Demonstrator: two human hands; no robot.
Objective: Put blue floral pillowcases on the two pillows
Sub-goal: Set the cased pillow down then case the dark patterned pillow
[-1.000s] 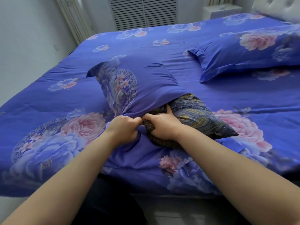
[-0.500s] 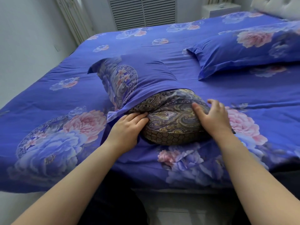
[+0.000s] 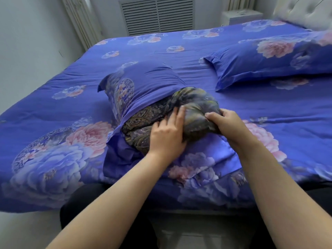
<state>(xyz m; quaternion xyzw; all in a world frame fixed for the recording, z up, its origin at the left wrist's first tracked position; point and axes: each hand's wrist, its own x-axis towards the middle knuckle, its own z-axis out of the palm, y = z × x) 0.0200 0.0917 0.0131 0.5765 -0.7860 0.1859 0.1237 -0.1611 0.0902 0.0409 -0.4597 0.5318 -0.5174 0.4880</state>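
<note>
A dark paisley pillow (image 3: 195, 103) lies near the bed's front edge, its far half inside a blue floral pillowcase (image 3: 150, 81). The near end bulges out of the case's opening, whose lower flap (image 3: 118, 155) lies flat beneath it. My left hand (image 3: 167, 133) presses flat on the exposed pillow with straight fingers. My right hand (image 3: 224, 123) grips the pillow's right corner, fingers curled into the fabric. A second pillow (image 3: 269, 56), fully covered in the same blue floral fabric, rests at the back right.
The bed (image 3: 53, 112) wears a matching blue floral cover. A tufted headboard (image 3: 303, 9) stands at the far right, a white nightstand (image 3: 240, 15) beside it. A louvred radiator cover (image 3: 158, 13) is on the far wall. Dark-clad legs (image 3: 80, 209) meet the bed's edge.
My left hand moved from the case's edge onto the exposed pillow and lies flat on it. My right hand closed on the pillow's right corner, which has bunched up higher.
</note>
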